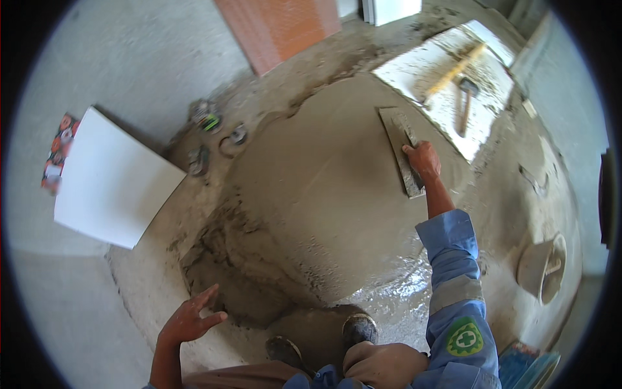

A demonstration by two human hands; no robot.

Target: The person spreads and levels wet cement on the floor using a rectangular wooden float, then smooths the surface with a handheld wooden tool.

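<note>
My right hand (424, 161) is wrapped round the handle of a long rectangular plastering trowel (397, 139). The trowel's plate rests on the right side of a smooth patch of wet mortar (317, 175). Out at the lower left, my left hand (191, 318) hangs with its fingers apart and holds nothing. Nearest to it is the rough, lumpy edge of the mortar (249, 279). Whether that hand is over the mortar or the bare floor beside it is hard to tell.
A white board (120, 181) leans at the left. On a mortar-smeared white sheet (408, 68) at the back right lie a yellow bar (457, 72) and a hammer (467, 104). A bucket (543, 269) stands at the right. Small items, including a tape measure (208, 121), lie behind.
</note>
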